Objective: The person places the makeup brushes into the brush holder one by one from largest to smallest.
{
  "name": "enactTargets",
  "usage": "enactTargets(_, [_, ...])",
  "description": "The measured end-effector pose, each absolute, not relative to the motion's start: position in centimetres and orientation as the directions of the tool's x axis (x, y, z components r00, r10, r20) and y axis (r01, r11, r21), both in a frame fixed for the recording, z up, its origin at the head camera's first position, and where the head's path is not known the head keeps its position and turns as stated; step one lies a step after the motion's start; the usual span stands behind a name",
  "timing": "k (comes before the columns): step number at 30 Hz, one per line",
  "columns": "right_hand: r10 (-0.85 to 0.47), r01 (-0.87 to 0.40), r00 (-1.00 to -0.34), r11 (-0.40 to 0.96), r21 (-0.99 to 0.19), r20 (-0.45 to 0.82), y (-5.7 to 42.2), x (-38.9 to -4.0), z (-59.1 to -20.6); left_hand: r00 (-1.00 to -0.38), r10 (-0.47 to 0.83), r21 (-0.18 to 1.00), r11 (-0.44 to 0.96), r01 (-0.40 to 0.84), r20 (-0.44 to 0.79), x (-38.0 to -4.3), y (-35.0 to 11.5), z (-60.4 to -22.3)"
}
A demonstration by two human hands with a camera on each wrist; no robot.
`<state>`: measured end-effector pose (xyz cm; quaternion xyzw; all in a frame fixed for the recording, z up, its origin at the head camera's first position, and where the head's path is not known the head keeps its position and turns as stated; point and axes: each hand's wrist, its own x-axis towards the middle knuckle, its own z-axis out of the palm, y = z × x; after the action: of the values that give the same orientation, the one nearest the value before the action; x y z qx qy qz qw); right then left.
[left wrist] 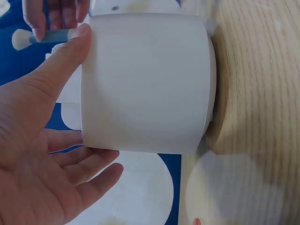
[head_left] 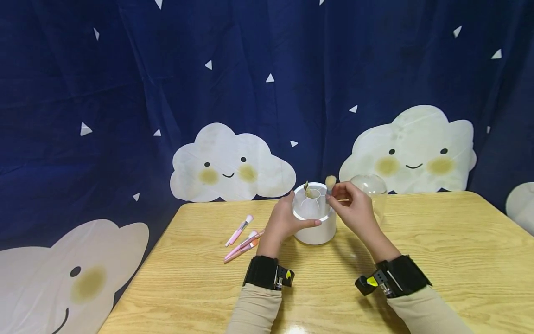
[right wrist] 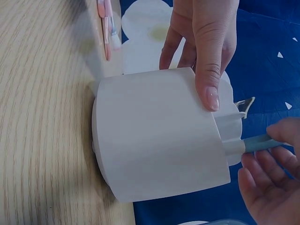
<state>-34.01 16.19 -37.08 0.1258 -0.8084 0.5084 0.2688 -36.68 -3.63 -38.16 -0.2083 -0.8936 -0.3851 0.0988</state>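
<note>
The white holder (head_left: 319, 232) stands upright on the worktop (head_left: 438, 250), close to the far edge and about midway between the left and right edges. Its top shows several compartments around a central ring; in one of them, at the side away from the person, rises a gold-toned item (head_left: 306, 188), which I cannot identify. The left hand (head_left: 285, 222) steadies the holder, thumb and fingers spread wide around its wall, the thumb lying across the rim on the near side. The right hand (head_left: 354, 206) pinches the blue-handled brush (right wrist: 260, 143) in a narrow grip, its head upward and its lower end at the right part of the holder's opening; from my cameras I cannot tell how deep that end sits.

State of the work, as I judge it: the clear dome (head_left: 377, 188) is off the holder, standing to its right near the far edge, partly behind the right hand. One brush is at the opening, with its placement unsettled; whether it is going in or coming out, I cannot tell. Outside the holder, toward the left edge, lie a pink brush (head_left: 238, 232) and, just nearer the person, a cluster of brushes (head_left: 239, 250), all untouched by either hand. Replacing the dome is likewise not done.
</note>
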Motion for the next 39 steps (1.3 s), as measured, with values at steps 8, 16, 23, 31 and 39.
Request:
enactTargets(8, [0.036, -0.444, -0.840, 0.529, -0.723, 0.542, 16.22, -34.20, -37.32, -0.903, 0.292, 0.655, 0.622, 0.430, 0.316, -36.67, -3.62, -38.09])
enactTargets(16, [0.008, -0.439, -0.841, 0.574, -0.691, 0.541, 16.23, -34.21, -37.42, -0.906, 0.289, 0.644, 0.637, 0.424, 0.310, -36.69, -3.68, -38.14])
enactTargets(23, [-0.010, -0.448, -0.836, 0.589, -0.672, 0.549, 16.29, -34.34, -37.54, -0.904, 0.289, 0.648, 0.630, 0.428, 0.316, -36.77, -3.64, -38.15])
enactTargets(31, [-0.028, -0.461, -0.829, 0.599, -0.654, 0.559, 16.37, -34.45, -37.74, -0.901, 0.291, 0.644, 0.631, 0.433, 0.320, -36.62, -3.66, -38.00])
enactTargets(39, [-0.037, -0.469, -0.820, 0.615, -0.634, 0.571, 16.36, -34.53, -37.84, -0.904, 0.288, 0.645, 0.634, 0.426, 0.315, -36.45, -3.69, -37.90])
